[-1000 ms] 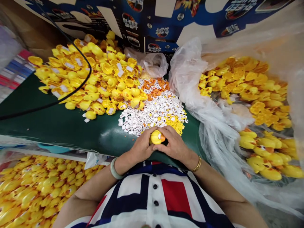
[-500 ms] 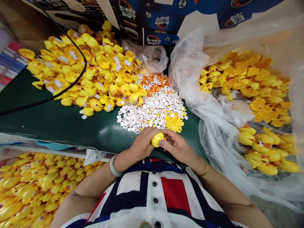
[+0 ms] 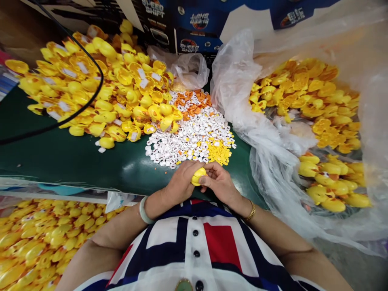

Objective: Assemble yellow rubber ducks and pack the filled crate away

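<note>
A small yellow rubber duck (image 3: 198, 176) sits between my left hand (image 3: 182, 182) and my right hand (image 3: 218, 183), and both hands grip it. Its beak and most of its body are hidden by my fingers. Just beyond my hands lies a heap of tiny white eye pieces (image 3: 184, 141), with orange beak pieces (image 3: 191, 103) behind it and small yellow bits (image 3: 218, 152) at its right. A large pile of yellow duck parts (image 3: 100, 91) spreads to the left of these.
The piles rest on a dark green sloping surface (image 3: 60, 158). Clear plastic bags (image 3: 238, 76) holding yellow ducks (image 3: 309, 93) lie to the right, and more ducks (image 3: 51, 238) fill a bin at lower left. A black cable (image 3: 81, 107) crosses the left pile, with a printed box (image 3: 188, 28) behind.
The duck has turned between my hands, and its orange beak no longer shows. My right fingers have curled around it. The whole scene has shifted slightly up and left in view.
</note>
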The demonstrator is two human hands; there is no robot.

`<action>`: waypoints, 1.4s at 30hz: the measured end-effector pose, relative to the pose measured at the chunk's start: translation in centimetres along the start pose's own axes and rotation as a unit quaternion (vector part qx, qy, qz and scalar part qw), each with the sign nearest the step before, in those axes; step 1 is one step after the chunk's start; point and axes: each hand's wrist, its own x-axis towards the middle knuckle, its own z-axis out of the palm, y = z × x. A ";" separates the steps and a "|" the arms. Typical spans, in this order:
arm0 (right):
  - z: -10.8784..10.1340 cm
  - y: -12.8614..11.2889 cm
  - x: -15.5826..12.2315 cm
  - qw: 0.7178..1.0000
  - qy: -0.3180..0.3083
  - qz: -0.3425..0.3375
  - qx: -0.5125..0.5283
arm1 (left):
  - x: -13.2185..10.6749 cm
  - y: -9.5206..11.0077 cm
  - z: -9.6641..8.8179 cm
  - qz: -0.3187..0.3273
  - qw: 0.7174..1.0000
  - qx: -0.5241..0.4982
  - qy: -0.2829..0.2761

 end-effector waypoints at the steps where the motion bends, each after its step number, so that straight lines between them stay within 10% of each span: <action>1: -0.1 0.0 0.2 1.000 -0.009 0.002 0.004 | 0.0 -0.1 -0.2 -0.030 0.999 -0.033 0.002; 13: -1.6 -1.7 -0.7 0.966 -0.030 -0.157 -0.206 | -0.2 -0.4 -0.5 -0.250 0.916 -0.314 -0.010; 22: -1.4 -1.7 -0.3 0.844 -0.026 -0.289 -0.452 | 0.4 0.1 -0.9 -0.162 0.977 -0.139 -0.009; 34: -0.7 -2.4 0.0 0.907 -0.011 -0.215 -0.362 | 0.1 -0.3 -0.8 -0.067 0.996 -0.060 0.005; 42: -1.3 -2.4 0.5 0.845 -0.038 -0.247 -0.472 | 1.0 0.9 -1.2 -0.217 0.970 -0.112 -0.015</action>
